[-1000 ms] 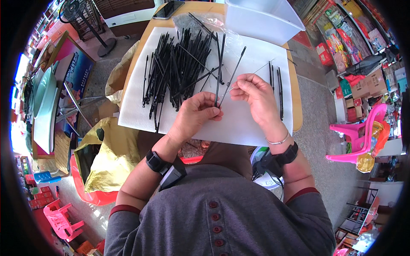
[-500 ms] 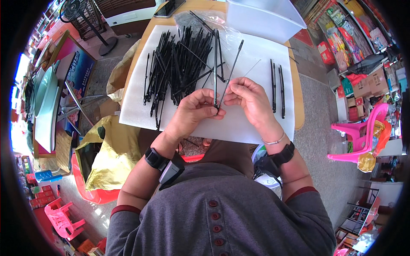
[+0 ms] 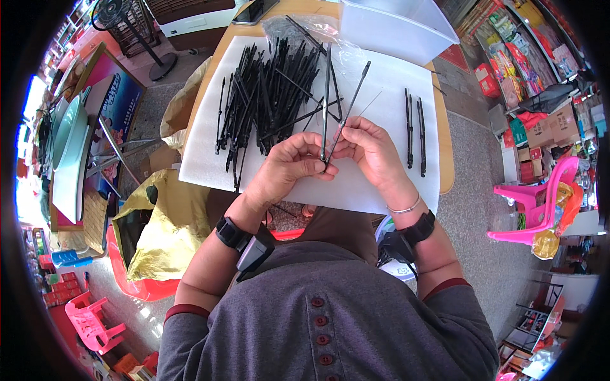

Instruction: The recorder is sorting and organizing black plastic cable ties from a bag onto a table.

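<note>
1 wide fisheye view from the head, steeply downward over shirt (image 3: 260, 311) and nearby table (image 3: 447, 168)

A: What sort of place is it, please?
B: It looks like a small shop. Far to the right of the right hand (image 3: 365, 145), many colourful packets (image 3: 509, 58) are set out, and below them there are cardboard boxes (image 3: 551, 129).
A: And on the other side?
B: Far to the left of the left hand (image 3: 289, 159), and lower, red boxes (image 3: 62, 294) are stacked. Under both hands stands a wooden table (image 3: 447, 170).
</note>
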Tool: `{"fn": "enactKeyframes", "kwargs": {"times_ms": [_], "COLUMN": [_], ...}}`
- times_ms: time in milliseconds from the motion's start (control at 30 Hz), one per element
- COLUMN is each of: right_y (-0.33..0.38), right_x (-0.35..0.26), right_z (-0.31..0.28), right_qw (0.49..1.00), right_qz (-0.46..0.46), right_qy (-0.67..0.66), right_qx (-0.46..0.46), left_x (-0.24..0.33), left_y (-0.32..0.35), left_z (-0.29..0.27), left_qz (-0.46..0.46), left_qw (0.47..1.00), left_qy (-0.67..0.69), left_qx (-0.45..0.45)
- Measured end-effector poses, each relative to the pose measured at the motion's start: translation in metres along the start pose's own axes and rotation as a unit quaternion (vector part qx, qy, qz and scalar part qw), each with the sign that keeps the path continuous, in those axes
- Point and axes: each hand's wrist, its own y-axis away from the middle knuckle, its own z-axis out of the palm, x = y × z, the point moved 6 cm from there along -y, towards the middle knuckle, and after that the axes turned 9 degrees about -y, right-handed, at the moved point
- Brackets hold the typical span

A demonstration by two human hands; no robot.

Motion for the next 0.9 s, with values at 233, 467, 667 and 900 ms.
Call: {"fn": "enactKeyframes", "kwargs": {"times_ms": [233, 467, 667, 900], "right_y": [-0.002, -0.002, 0.007, 0.016], "right_x": [0.002, 0.001, -0.005, -0.019], "right_z": [-0.002, -0.004, 0.004, 0.018], "right_qw": [1.000, 1.000, 0.994, 0.986], "right_qz": [0.004, -0.003, -0.062, -0.051], "right_qy": [-0.025, -0.015, 0.087, 0.160], "right_qx": [-0.007, 0.024, 0.026, -0.013], "left_x": [-0.002, 0.001, 0.003, 0.004], "left_y": [0.000, -0.001, -0.002, -0.001], "left_z": [-0.001, 0.001, 0.004, 0.015], "left_qz": [0.002, 0.007, -0.010, -0.044], "left_qw": [1.000, 1.000, 1.000, 0.984], "left_qy": [0.000, -0.011, -0.011, -0.172], "left_qx": [-0.010, -0.011, 0.023, 0.027]}}
